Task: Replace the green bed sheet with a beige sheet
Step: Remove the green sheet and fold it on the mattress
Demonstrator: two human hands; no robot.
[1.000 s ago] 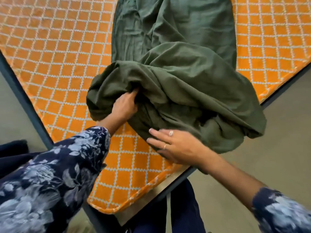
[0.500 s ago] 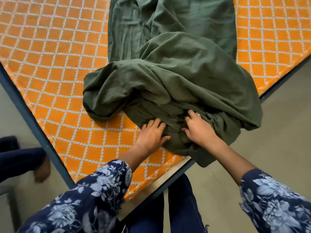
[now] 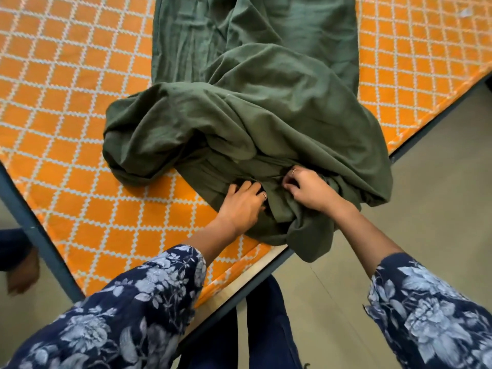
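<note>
The green bed sheet (image 3: 255, 107) lies bunched in a long heap across the orange mattress (image 3: 66, 102), its near end hanging over the bed's corner. My left hand (image 3: 241, 206) grips a fold at the near end of the heap, fingers curled into the cloth. My right hand (image 3: 310, 191) sits just to its right, fingers curled round a gathered bunch of the same sheet. No beige sheet is in view.
The mattress has a white lattice pattern and rests on a dark blue metal bed frame (image 3: 29, 222). Grey floor (image 3: 439, 198) lies to the right of the bed. Another person's foot (image 3: 20, 272) shows at the far left, beside the frame.
Both hands have come together at the sheet's near end and closed on its folds; a second ago my left hand was under the left fold and my right hand was flat.
</note>
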